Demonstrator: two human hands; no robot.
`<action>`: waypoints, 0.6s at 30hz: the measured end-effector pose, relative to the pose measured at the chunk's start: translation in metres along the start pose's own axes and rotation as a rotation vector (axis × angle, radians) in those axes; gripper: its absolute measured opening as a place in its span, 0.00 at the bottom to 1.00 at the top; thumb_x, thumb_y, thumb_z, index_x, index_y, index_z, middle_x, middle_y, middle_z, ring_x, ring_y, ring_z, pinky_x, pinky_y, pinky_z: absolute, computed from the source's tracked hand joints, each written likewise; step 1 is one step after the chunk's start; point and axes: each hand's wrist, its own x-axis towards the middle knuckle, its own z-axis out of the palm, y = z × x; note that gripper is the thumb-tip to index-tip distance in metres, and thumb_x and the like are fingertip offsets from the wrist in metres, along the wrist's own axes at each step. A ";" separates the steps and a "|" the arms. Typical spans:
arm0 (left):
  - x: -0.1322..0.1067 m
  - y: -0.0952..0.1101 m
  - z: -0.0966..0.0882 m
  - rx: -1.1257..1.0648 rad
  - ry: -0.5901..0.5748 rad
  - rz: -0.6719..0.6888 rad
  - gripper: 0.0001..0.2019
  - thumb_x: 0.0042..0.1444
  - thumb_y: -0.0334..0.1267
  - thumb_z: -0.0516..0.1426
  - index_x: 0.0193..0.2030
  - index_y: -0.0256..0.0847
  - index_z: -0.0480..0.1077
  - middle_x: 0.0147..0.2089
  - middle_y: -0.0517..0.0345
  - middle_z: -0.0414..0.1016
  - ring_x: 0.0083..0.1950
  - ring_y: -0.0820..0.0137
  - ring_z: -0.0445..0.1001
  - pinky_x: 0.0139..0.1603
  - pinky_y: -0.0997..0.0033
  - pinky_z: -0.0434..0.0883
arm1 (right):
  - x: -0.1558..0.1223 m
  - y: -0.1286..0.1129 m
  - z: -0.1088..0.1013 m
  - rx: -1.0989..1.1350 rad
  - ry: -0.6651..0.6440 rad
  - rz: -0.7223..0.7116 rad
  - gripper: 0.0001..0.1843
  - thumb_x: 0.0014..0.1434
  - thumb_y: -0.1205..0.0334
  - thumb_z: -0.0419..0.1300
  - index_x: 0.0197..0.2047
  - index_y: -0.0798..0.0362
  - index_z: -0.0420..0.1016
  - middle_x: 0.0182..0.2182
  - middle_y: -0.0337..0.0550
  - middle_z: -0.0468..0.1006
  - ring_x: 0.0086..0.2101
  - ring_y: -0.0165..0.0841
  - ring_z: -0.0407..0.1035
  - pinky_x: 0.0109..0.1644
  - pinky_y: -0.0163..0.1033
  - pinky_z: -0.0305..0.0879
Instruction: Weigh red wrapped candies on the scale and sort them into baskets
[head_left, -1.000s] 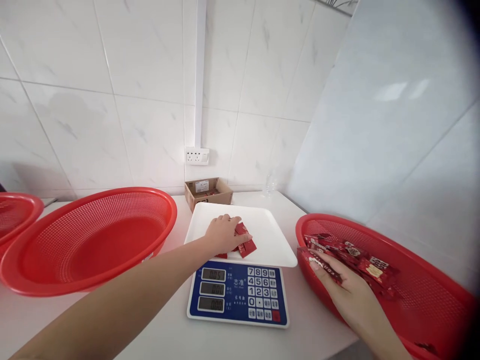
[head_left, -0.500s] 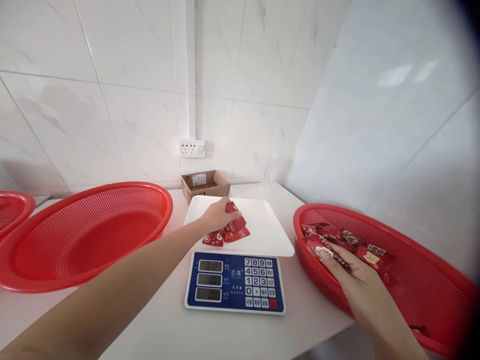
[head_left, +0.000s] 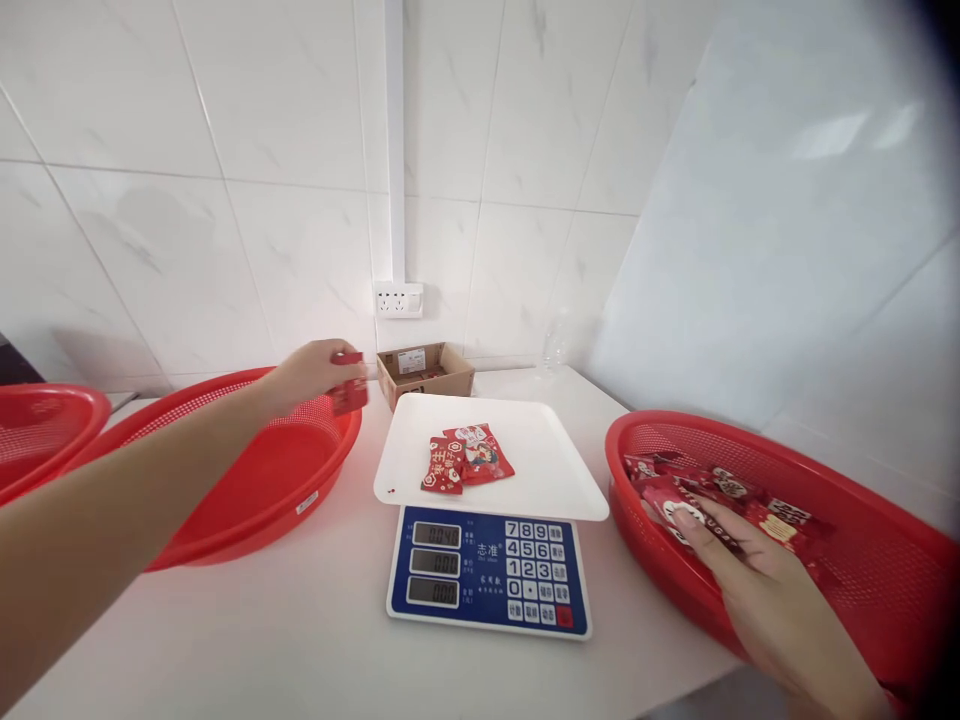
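Observation:
My left hand (head_left: 313, 372) is closed on red snack packets (head_left: 349, 390) and hovers over the right rim of a large red mesh basket (head_left: 247, 480). A white weighing tray (head_left: 540, 470) on a blue electronic scale (head_left: 487, 575) carries a few red packets (head_left: 466, 458). My right hand (head_left: 757, 585) lies inside the red basket on the right (head_left: 862, 560), its fingers flat on a pile of red packets (head_left: 720, 500).
A small open cardboard box (head_left: 426, 368) stands behind the scale against the tiled wall, under a wall socket (head_left: 398, 299). A clear bottle (head_left: 553, 350) stands in the corner. Another red basket (head_left: 37, 425) shows at the far left. All rest on a white counter (head_left: 300, 640).
My left hand lifted some packets off the scale tray and carried them left over the large basket. Fewer packets lie on the tray. My right hand stayed in the right basket.

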 end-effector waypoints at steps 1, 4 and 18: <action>-0.005 -0.007 -0.014 0.080 -0.009 -0.024 0.08 0.51 0.42 0.60 0.31 0.40 0.69 0.26 0.61 0.72 0.25 0.72 0.69 0.30 0.68 0.68 | 0.000 -0.001 0.000 0.007 0.002 0.004 0.29 0.50 0.37 0.56 0.49 0.46 0.77 0.54 0.40 0.74 0.57 0.45 0.63 0.60 0.46 0.62; -0.016 -0.024 -0.036 0.306 -0.001 -0.123 0.11 0.55 0.42 0.59 0.38 0.36 0.70 0.33 0.59 0.73 0.32 0.70 0.72 0.35 0.66 0.71 | 0.001 -0.003 0.001 0.006 -0.001 0.020 0.31 0.50 0.37 0.56 0.51 0.47 0.76 0.54 0.40 0.74 0.58 0.46 0.62 0.61 0.47 0.61; -0.027 0.019 0.116 0.445 -0.349 0.183 0.33 0.50 0.54 0.57 0.60 0.43 0.58 0.61 0.44 0.66 0.59 0.55 0.66 0.54 0.57 0.66 | -0.001 -0.002 0.001 0.066 -0.047 0.035 0.28 0.51 0.40 0.58 0.50 0.47 0.75 0.55 0.41 0.74 0.58 0.45 0.62 0.64 0.48 0.56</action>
